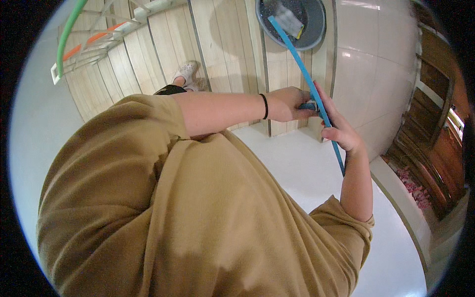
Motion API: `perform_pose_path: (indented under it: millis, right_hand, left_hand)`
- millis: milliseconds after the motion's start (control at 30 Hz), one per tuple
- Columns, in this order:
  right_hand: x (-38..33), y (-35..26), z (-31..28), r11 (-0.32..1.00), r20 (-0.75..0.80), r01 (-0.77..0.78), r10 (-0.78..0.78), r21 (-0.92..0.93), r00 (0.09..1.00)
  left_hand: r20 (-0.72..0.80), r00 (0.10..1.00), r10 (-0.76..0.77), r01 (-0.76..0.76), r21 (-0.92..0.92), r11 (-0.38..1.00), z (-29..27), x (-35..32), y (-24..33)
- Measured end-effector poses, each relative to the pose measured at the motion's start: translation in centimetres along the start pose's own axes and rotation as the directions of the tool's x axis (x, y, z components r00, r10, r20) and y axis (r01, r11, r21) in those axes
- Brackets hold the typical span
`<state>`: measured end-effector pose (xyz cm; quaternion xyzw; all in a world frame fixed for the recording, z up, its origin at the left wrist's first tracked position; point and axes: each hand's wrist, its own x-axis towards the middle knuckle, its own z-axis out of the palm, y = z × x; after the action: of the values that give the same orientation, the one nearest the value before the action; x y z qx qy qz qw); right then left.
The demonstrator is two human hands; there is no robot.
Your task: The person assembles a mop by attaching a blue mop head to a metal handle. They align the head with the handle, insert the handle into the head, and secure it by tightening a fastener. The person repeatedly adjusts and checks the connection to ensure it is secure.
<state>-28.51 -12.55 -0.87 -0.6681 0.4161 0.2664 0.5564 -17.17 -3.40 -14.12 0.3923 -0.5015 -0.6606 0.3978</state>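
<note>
blue pole (303,74) held in both hands above the stairs (163,44), slanting from the grey basin (316,27) on the upper steps down past the right wrist. left hand (287,104) wrapped shut around a dark collar on the pole; right hand (339,131) curled shut on the pole just below, thumb along the shaft. black band (265,106) on the left wrist. basin set at the right edge of the stairs, near the pale tiled wall (371,64), with a light pad (289,20) inside at the pole's far end. green hose (67,34) arched over the railing (109,29) at the left edge of the stairs. judged light, stiff, smooth and likely slippery when wet; best gripped with hands apart, one at the collar, one lower on the shaft.
</note>
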Motion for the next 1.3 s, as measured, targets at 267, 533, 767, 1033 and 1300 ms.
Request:
perform_pose_path:
  millis: [267,533,767,1033,1300]
  right_hand:
    - [-0.1,1.9,0.6,0.995,-0.039,0.092,-0.09,0.041,0.995]
    - [-0.7,1.7,2.0,0.991,-0.149,0.091,-0.076,0.093,0.986]
    - [-1.2,2.6,3.9,0.981,-0.236,0.108,-0.068,0.161,0.969]
    - [-2.3,6.4,8.1,0.843,-0.372,0.084,0.143,0.531,0.917]
    - [-1.8,6.8,7.9,0.922,-0.453,0.18,-0.006,0.343,0.892]
  left_hand:
    - [-0.034,0.996,0.077,-0.077,-0.006,0.997,1.0,0.5,-1.2]
    - [-0.06,0.993,0.103,-0.107,-0.058,0.993,0.3,0.0,-0.3]
    - [-0.019,0.997,0.075,-0.075,-0.004,0.997,0.4,-0.4,-0.5]
    - [0.087,0.992,0.094,-0.097,0.033,0.995,-0.6,-0.9,-0.4]
    - [0.137,0.985,0.103,-0.118,0.102,0.988,-0.5,-1.4,0.1]
